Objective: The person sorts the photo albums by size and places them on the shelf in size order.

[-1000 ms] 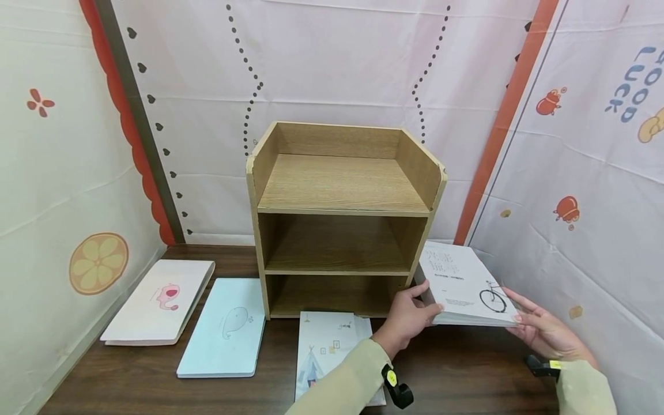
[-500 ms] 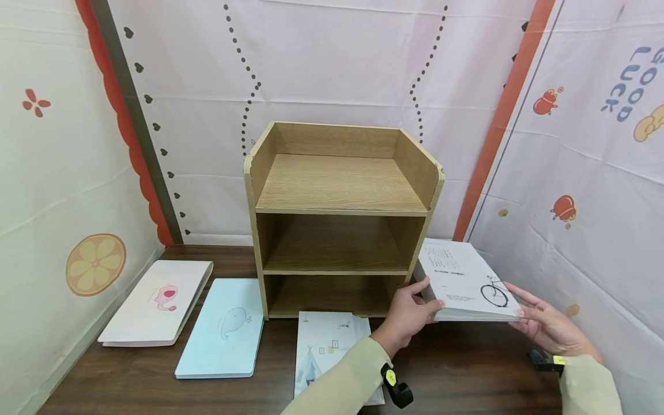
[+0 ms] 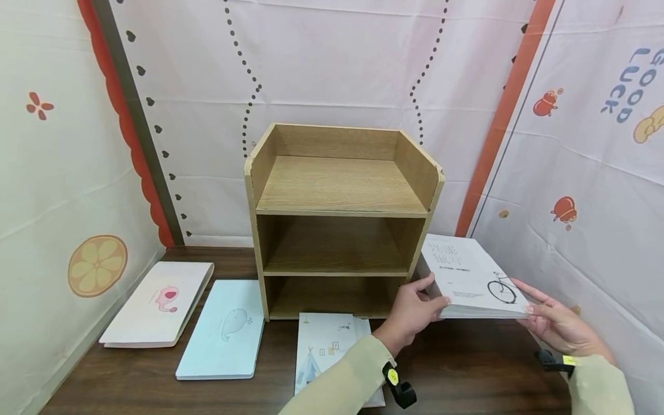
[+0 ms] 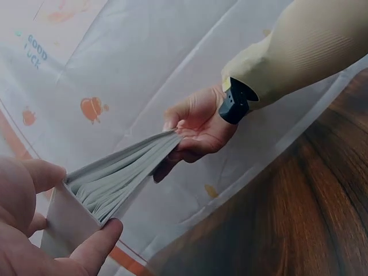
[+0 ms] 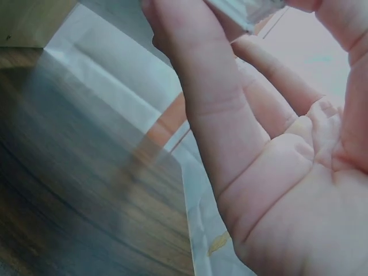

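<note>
A white book [image 3: 467, 271] with a bicycle drawing is held between both hands, right of the wooden shelf. My left hand [image 3: 412, 314] grips its spine corner, thumb on the cover side and fingers along the spine. At the opposite near corner, my right hand [image 3: 562, 323] pinches the book, thumb above and fingers beneath. In the left wrist view the book's pages [image 4: 123, 172] fan slightly at the bottom edge, and the book is off the table. The right wrist view shows the right palm [image 5: 282, 184] with only a book corner [image 5: 241, 14] in sight.
The wooden shelf [image 3: 337, 212] has three levels and stands mid-table. A white book with a pink elephant [image 3: 158, 302] and a light blue whale book [image 3: 223, 328] lie left. A tent-cover book [image 3: 324, 351] lies in front, partly under the left sleeve. Cloth walls [image 3: 550, 150] enclose the table.
Both hands have shifted slightly right and the book has risen a little with them. The grips look the same, and the other books stay put.
</note>
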### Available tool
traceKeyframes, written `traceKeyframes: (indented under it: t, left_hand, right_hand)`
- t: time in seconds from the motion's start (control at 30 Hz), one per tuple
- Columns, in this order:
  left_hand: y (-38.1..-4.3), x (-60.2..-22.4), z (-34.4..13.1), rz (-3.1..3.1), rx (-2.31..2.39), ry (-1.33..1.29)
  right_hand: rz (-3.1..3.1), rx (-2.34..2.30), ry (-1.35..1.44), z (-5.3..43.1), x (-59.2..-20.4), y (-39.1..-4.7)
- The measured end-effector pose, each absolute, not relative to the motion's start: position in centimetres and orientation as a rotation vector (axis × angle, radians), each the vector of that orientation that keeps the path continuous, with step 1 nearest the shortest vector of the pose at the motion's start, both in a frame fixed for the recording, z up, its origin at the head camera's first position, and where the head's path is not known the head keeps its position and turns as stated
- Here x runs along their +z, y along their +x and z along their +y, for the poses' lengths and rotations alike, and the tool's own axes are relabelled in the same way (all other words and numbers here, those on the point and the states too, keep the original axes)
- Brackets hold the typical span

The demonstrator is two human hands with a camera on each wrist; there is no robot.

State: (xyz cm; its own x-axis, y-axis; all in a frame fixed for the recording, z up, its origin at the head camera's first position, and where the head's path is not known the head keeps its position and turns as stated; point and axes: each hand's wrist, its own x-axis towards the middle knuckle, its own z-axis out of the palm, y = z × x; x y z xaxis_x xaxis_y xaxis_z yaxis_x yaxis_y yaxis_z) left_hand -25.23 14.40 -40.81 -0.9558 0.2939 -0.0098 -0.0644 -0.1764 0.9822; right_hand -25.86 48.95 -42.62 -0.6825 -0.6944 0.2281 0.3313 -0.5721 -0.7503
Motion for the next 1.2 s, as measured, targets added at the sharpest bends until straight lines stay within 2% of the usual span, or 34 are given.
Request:
traceKeyframes:
  t: [1.2]
  left_hand:
    - [-24.8,-35.8,14.3,1.918,2.195,0.223]
  right_hand:
    - [0.801,-2.243,-0.841,48.2,-38.9,-25.5]
